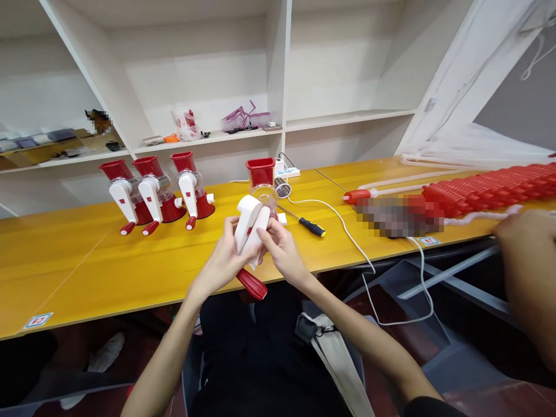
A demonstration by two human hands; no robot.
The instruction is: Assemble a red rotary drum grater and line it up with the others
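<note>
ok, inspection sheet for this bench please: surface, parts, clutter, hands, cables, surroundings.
Surface: yellow tabletop, sticker near its front edge.
Job's things: white crank parts in hand, red grip below; rotary grater behind, partly hidden; three rotary graters at left.
Clutter: screwdriver, red parts piled at right.
Hands: left hand and right hand on the crank parts.
Cables: white cable hanging past the front edge.
Surroundings: white shelving behind; another person's hand, blurred, right.

The single view looks forward and down from the wearer's head. Close above the lap (252, 353), it faces across the table (143, 260) to the far shelves (208, 69)
</note>
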